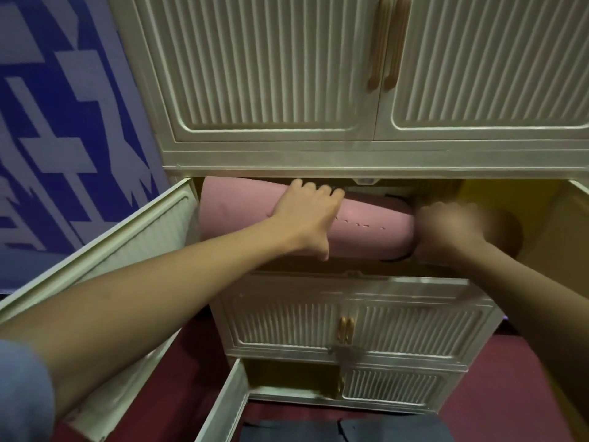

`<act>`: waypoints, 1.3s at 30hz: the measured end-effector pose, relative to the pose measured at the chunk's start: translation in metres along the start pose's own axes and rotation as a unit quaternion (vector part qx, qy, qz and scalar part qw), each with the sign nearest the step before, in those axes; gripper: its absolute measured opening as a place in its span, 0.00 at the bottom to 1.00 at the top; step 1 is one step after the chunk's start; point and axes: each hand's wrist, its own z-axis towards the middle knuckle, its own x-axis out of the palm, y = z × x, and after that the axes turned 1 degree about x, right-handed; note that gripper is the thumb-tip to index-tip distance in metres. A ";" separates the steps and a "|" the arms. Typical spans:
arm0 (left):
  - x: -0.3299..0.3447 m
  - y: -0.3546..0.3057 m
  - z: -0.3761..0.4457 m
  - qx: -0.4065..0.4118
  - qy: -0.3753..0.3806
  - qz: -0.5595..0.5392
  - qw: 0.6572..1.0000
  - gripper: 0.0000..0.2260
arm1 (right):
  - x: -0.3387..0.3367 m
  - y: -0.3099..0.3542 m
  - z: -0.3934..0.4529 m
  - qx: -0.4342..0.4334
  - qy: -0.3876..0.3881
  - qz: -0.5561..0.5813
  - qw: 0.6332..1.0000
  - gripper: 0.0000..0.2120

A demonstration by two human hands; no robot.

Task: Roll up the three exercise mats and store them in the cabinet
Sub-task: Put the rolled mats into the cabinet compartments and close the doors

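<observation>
While both my arms reach forward into the open middle compartment of the cream cabinet [318, 154], the rolled pink mat [366, 228] lies on its side inside it, its left end near the compartment's left wall and its right end toward the middle. My left hand [307, 215] rests on top of the roll with the fingers [322, 190] curved over its far side and the thumb down along the near side, so it grips the mat. My right hand [446, 231] is at the mat's right end, touching it; it is blurred, the fingers look curled, but I cannot tell whether they close on the mat or only push against its end. The compartment's left door [105, 250] stands swung open toward me. Above it, the ribbed upper doors [366, 74] are closed, with two tan handles side by side. Below, another pair of ribbed doors is closed, and the lowest left door [223, 406] hangs open over the dark red floor [497, 378].
</observation>
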 end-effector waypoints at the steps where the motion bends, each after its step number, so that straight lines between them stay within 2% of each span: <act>1: 0.001 0.003 0.002 0.000 0.003 0.002 1.000 0.46 | 0.000 -0.001 0.003 0.003 0.001 0.000 1.000 0.27; 3: 0.009 0.010 0.004 -0.004 0.032 -0.012 0.999 0.41 | 0.008 0.005 0.007 0.005 0.015 0.016 1.000 0.36; 6: 0.038 0.020 0.011 -0.057 0.147 -0.076 0.985 0.28 | 0.030 0.019 0.011 0.008 -0.018 0.036 0.999 0.53; 7: 0.051 0.020 0.013 -0.078 0.195 -0.105 0.972 0.27 | 0.037 0.022 0.013 0.002 -0.026 0.031 0.999 0.55; 9: 0.076 0.015 0.015 -0.111 0.237 -0.132 0.956 0.39 | 0.052 0.026 0.019 -0.015 -0.032 0.032 0.999 0.58; 10: 0.088 0.011 0.017 -0.116 0.218 -0.123 0.961 0.44 | 0.062 0.027 0.022 -0.017 -0.034 0.040 0.998 0.59; 13: 0.108 0.004 0.023 -0.113 0.111 -0.117 0.980 0.48 | 0.084 0.030 0.029 -0.009 -0.051 0.074 0.996 0.61; 17: 0.108 0.008 0.021 -0.088 0.085 -0.083 0.989 0.50 | 0.100 0.029 0.029 -0.004 -0.083 0.081 0.993 0.61; 19: 0.105 0.006 0.015 -0.095 0.093 -0.076 0.988 0.49 | 0.098 0.031 0.025 0.004 -0.088 0.078 0.993 0.60; 20: 0.104 0.004 0.013 -0.102 0.107 -0.079 0.986 0.45 | 0.095 0.032 0.022 0.001 -0.079 0.076 0.994 0.58; 22: 0.101 0.001 0.009 -0.108 0.116 -0.088 0.983 0.27 | 0.093 0.031 0.017 0.002 -0.050 0.092 0.995 0.54; 23: 0.100 0.000 0.007 -0.105 0.109 -0.079 0.985 0.21 | 0.092 0.028 0.013 0.004 -0.050 0.095 0.994 0.53; 25: 0.094 0.001 0.001 -0.102 0.087 -0.063 0.989 0.22 | 0.093 0.021 0.006 -0.006 -0.061 0.100 0.993 0.53; 27: 0.094 0.005 -0.005 -0.120 0.054 -0.060 0.989 0.26 | 0.089 0.008 0.009 -0.017 -0.004 0.128 0.992 0.51; 29: 0.095 0.006 -0.008 -0.135 0.044 -0.053 0.988 0.26 | 0.078 -0.007 0.022 -0.011 0.081 0.166 0.983 0.41; 31: 0.097 0.005 -0.004 -0.145 0.053 -0.045 0.987 0.23 | 0.064 -0.015 0.033 -0.007 0.118 0.152 0.981 0.30; 36: 0.084 -0.007 0.006 -0.151 0.085 -0.037 0.984 0.20 | 0.071 0.008 0.019 -0.004 0.053 0.123 0.991 0.22; 39: 0.067 -0.014 0.008 -0.131 0.109 -0.027 0.985 0.17 | 0.077 0.007 0.005 -0.008 0.051 0.110 0.993 0.27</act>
